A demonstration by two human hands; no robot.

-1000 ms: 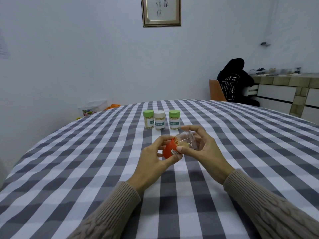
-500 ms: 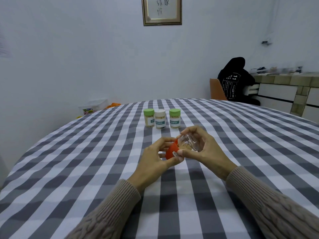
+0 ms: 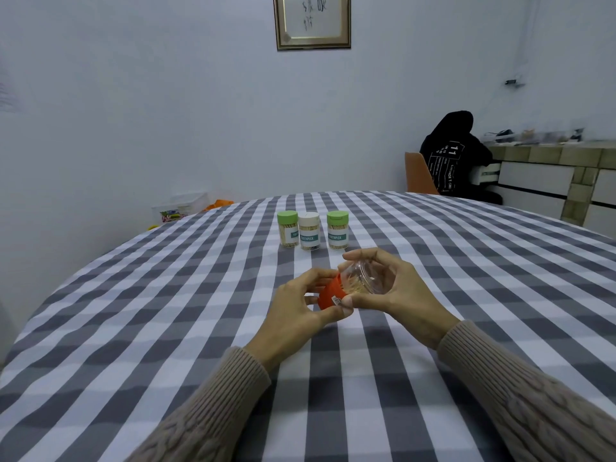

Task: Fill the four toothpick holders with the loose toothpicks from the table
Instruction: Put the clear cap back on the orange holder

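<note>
The right hand [image 3: 396, 288] grips a clear holder [image 3: 365, 278] lying sideways; the left hand [image 3: 300, 310] pinches its orange cap [image 3: 328, 295]; three full holders [image 3: 309, 231] stand behind.

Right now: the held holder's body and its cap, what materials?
Holder body: looks like clear glossy plastic, since toothpicks show through and its end glints; could be glass. Orange cap: opaque plastic, smooth and fairly matte, carrying a small sticker.

We see three holders [image 3: 310, 230] in a row on the bench [image 3: 133, 311], behind our hands [image 3: 350, 295], which hold a fourth holder [image 3: 353, 283].
</note>
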